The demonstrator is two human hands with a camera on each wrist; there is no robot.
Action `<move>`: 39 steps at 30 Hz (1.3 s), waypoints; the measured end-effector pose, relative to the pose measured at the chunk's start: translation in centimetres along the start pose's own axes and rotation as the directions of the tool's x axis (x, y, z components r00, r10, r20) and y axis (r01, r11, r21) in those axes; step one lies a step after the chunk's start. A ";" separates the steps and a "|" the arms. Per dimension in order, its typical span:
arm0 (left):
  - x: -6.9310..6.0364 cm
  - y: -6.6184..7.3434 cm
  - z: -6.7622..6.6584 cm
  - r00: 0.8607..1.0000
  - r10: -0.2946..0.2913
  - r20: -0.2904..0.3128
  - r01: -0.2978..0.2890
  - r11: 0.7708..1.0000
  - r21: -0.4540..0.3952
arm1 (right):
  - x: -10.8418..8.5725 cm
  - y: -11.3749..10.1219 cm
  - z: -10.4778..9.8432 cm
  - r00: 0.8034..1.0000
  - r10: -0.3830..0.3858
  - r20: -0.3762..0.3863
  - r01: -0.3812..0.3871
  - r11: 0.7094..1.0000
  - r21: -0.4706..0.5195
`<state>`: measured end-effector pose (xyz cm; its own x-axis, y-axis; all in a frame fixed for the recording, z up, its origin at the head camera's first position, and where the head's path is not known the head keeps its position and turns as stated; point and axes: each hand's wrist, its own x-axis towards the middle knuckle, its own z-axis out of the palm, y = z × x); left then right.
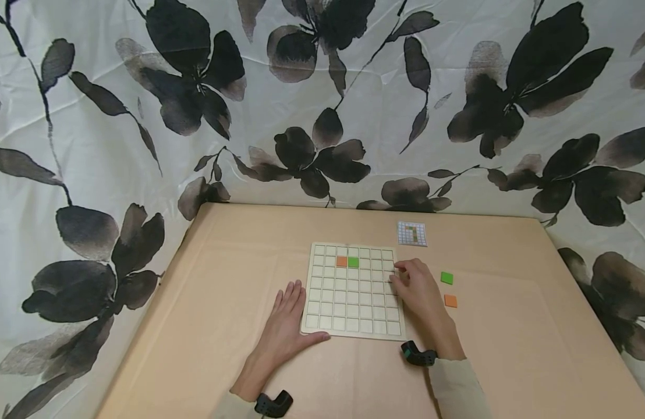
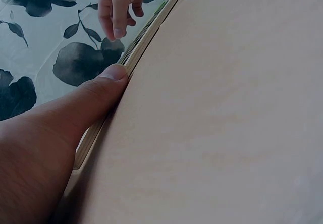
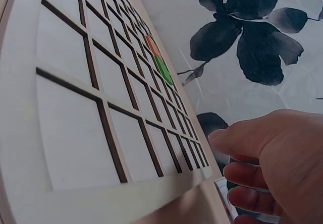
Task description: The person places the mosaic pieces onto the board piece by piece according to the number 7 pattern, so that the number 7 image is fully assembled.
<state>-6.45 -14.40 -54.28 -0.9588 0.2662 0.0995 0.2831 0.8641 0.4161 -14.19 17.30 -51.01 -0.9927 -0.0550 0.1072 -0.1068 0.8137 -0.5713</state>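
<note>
A pale square grid board point(image 1: 346, 297) lies on the table, with an orange tile point(image 1: 342, 262) and a green tile point(image 1: 353, 262) side by side in its upper part. My left hand point(image 1: 283, 329) rests along the board's left side, fingers straight; its thumb touches the near edge, as the left wrist view confirms. Over the board's right edge hovers my right hand point(image 1: 419, 291). Its fingers are loosely bent, and in the right wrist view the thumb stands apart from them with nothing visible between. To its right lie a loose green tile point(image 1: 446, 278) and a loose orange tile point(image 1: 450, 301).
Behind the board's far right corner lies a small card point(image 1: 412, 234) printed with a coloured grid pattern. The tan table point(image 1: 238, 250) ends at a white floral cloth point(image 1: 280, 105) at the back and sides. Each wrist wears a black band device point(image 1: 273, 404).
</note>
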 end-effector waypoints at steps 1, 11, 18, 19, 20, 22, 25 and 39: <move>0.0 0.0 0.0 1.000 -0.001 0.001 0.001 1.000 -0.001 | 0.0 0.1 0.0 1.000 -0.001 -0.002 0.001 1.000 0.002; 0.0 -0.2 0.1 1.000 0.005 0.002 -0.005 1.000 -0.004 | -0.8 1.2 -0.3 0.999 0.031 -0.011 -0.031 0.999 -0.012; 0.0 -0.3 0.1 1.000 0.007 0.007 -0.006 1.000 -0.002 | -1.2 1.8 -0.7 0.998 0.057 0.013 -0.057 0.998 -0.038; 0.0 -0.3 0.1 1.000 0.006 0.008 -0.006 1.000 -0.002 | -1.2 1.8 -0.8 0.998 0.062 0.018 -0.062 0.997 -0.043; 0.0 -0.3 0.1 1.000 0.005 0.008 -0.005 1.000 -0.002 | -1.3 1.9 -0.9 0.997 0.068 0.024 -0.067 0.997 -0.046; 0.0 -0.3 0.1 1.000 0.003 0.009 -0.003 1.000 -0.004 | -1.4 2.0 -1.1 0.996 0.078 0.039 -0.076 0.996 -0.049; -0.1 -0.3 0.1 1.000 -0.003 0.012 0.003 1.000 -0.006 | -1.6 2.4 -1.4 0.996 0.073 0.057 -0.070 0.996 -0.046; 0.1 -0.2 0.2 1.000 -0.002 0.009 0.002 1.000 0.010 | -1.4 3.6 -3.0 0.986 0.045 0.162 -0.041 0.999 -0.032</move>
<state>-6.56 -14.44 -54.49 -0.9590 0.2684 0.0906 0.2816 0.8689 0.4071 -12.98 22.03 -50.76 -0.9924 -0.1114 -0.0523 -0.0645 0.8332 -0.5492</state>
